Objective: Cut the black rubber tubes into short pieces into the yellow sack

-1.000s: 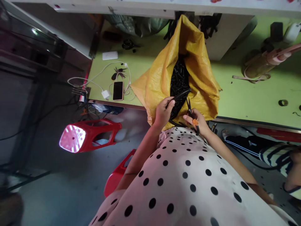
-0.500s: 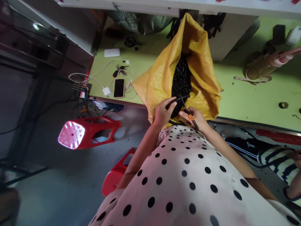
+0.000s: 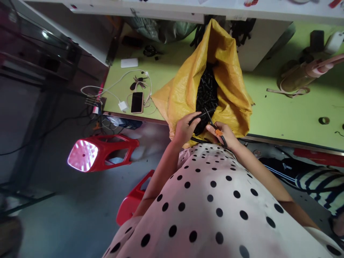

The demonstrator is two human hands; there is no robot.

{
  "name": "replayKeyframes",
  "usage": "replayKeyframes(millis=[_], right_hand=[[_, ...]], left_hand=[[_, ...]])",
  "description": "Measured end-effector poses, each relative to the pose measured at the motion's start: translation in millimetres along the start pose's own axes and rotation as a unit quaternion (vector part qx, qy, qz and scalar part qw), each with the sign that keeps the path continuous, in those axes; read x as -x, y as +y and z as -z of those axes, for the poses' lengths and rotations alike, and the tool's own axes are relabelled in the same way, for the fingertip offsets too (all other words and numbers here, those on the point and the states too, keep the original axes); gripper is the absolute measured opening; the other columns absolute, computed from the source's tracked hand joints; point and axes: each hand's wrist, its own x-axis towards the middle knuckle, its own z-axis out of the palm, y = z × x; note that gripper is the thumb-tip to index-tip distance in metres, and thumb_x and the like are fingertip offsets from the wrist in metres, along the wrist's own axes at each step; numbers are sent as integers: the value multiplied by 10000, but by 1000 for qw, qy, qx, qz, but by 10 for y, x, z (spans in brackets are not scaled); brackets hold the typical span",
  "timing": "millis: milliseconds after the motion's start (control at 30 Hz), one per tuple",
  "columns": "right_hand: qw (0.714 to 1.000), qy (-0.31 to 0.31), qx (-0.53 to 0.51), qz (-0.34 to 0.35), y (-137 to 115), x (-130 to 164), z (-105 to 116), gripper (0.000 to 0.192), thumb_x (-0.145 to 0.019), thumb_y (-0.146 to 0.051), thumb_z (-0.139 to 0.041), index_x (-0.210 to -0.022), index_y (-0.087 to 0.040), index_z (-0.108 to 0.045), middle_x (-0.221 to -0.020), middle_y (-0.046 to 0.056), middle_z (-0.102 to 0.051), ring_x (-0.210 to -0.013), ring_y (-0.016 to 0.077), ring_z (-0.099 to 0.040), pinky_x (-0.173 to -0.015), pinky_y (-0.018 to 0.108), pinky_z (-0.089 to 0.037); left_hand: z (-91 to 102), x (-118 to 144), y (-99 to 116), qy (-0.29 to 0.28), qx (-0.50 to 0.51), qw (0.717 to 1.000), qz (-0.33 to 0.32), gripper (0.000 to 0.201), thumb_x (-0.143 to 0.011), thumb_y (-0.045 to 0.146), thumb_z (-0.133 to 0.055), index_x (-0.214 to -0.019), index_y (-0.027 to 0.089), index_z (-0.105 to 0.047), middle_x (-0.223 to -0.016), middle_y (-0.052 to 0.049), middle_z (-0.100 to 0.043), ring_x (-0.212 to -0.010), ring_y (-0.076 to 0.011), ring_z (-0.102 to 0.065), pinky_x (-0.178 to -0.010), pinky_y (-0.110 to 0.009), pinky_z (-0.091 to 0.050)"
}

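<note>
Over one yellow sack (image 3: 180,95) at the table (image 3: 290,118)'s near edge, one black tube (image 3: 202,115) is pinched by the left hand (image 3: 187,127)'s fingers; one pair of scissors (image 3: 212,123) is held in the right hand (image 3: 226,136)'s bent fingers.

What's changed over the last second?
The right hand has swung the scissors leftward, so their blades now appear to cross the black tube. Nothing was let go: the left hand still holds the tube. The yellow sack and phone stayed put.

Gap between yellow sack (image 3: 182,86) and bottle (image 3: 298,77), phone (image 3: 137,103) and charger (image 3: 123,106) obstructing left
</note>
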Motion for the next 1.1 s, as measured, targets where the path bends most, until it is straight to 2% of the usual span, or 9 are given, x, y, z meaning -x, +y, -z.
replayKeyframes(millis=[133, 333, 500, 633, 700, 867, 1100], right_hand=[[1000, 8, 23, -5, 45, 6, -22, 773, -721, -982, -676, -651, -260, -409, -477, -29, -422, -470, 143, -416, -507, 302, -291], [998, 49, 4, 40, 85, -62, -92, 831, -645, -997, -714, -571, -260, -338, -522, -47, -328, -552, 104, -292, -536, 297, -223], [997, 61, -45, 13, 144, -59, -106, 806, -649, -981, -737, -634, -271, -355, -530, -49, -359, -536, 122, -342, -523, 301, -260], [998, -10, -57, -27, 173, 26, -82, 748, -683, -927, -770, -761, -271, -419, -552, -56, -458, -532, 145, -432, -536, 304, -328], [998, -31, -49, -25, 165, 61, -78, 729, -711, -910, -763, -799, -267, -432, -594, -55, -496, -568, 150, -464, -567, 302, -361], [999, -26, -25, -15, 114, 68, -84, 702, -764, -900, -717, -817, -262, -430, -645, -51, -508, -643, 155, -473, -606, 291, -368], [999, -4, 16, -29, 62, 60, -51, 704, -752, -886, -744, -786, -251, -442, -630, -48, -510, -623, 144, -449, -609, 291, -334]], left_hand=[[28, -8, -38, -1, 4, 1000, 5, 261, -996, 289, -662, -1190, 239, -829, -1295, -67, -826, -1244, -242, -760, -1174, -408, -566], [-34, 1, -93, 38, 18, 999, 31, 229, -985, 285, -667, -1150, 228, -814, -1236, -72, -834, -1189, -235, -769, -1129, -394, -581], [-64, 7, -98, 70, 31, 996, 39, 175, -972, 309, -689, -1116, 221, -736, -1082, -55, -814, -1041, -197, -769, -996, -329, -596], [-78, 28, -90, 70, 44, 995, 56, 140, -990, 337, -673, -1080, 235, -643, -962, -12, -752, -916, -163, -729, -870, -280, -569], [-85, 37, -84, 55, 52, 995, 59, 136, -1001, 336, -651, -1093, 237, -638, -992, -14, -752, -944, -168, -726, -875, -286, -559], [-108, 37, -60, 29, 38, 997, 54, 161, -1012, 340, -634, -1130, 229, -638, -1086, -43, -778, -1052, -201, -744, -935, -330, -560], [-162, 30, -12, 48, 2, 998, 35, 152, -987, 311, -663, -1103, 214, -643, -1121, -75, -792, -1074, -227, -762, -978, -373, -572]])
